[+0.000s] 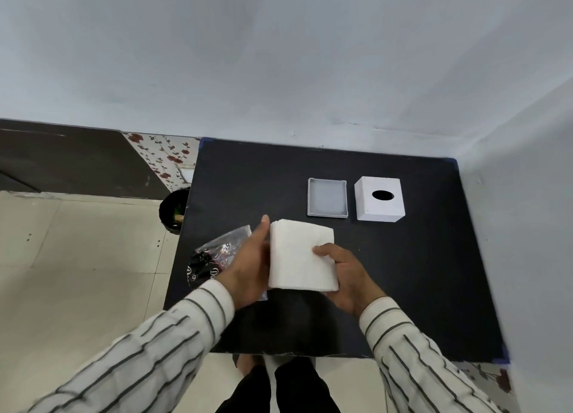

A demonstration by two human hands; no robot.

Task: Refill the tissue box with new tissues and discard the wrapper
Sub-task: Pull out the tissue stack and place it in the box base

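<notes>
Tissues: one white stack, held above the near part of the black table. Left hand flat against its left side, right hand clasping its right edge, thumb on top. Wrapper: emptied plastic, lying under the left hand. Tissue box and its separate tray: side by side, farther back on the right.

I am finding bare black tabletop lying open between me and the shallow grey rectangular tray and the white box cover with the oval hole. A crinkled clear-and-black plastic wrapper is crowding my left side. The pale wall is hemming in the right edge.
</notes>
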